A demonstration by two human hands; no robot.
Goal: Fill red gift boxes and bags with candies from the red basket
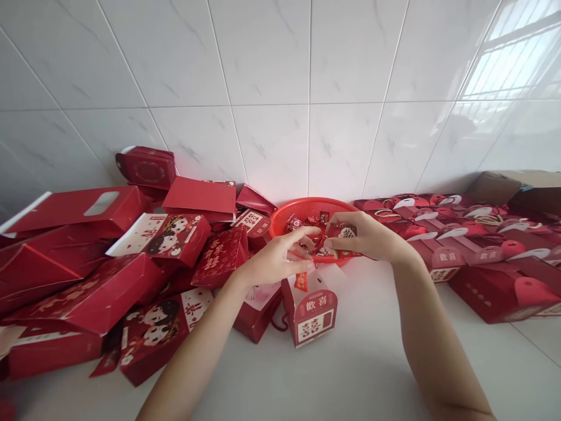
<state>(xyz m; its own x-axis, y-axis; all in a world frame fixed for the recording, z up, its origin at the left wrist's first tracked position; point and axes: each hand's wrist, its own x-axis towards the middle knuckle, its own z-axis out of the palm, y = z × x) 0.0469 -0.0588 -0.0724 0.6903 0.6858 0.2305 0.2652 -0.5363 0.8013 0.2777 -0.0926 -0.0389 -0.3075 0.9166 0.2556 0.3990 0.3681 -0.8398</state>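
Observation:
A red plastic basket holding red-wrapped sweets stands against the wall. In front of it is a small open red gift box with white characters and a raised flap. My left hand is over the box and the basket's front edge, fingers apart and curved, with a small red packet just below them. Over the basket's right side, my right hand pinches a red packet with a white character.
Red boxes lie in a loose pile on the left. Rows of closed red boxes with handles stand on the right, near a cardboard box. A tiled wall rises behind the white surface.

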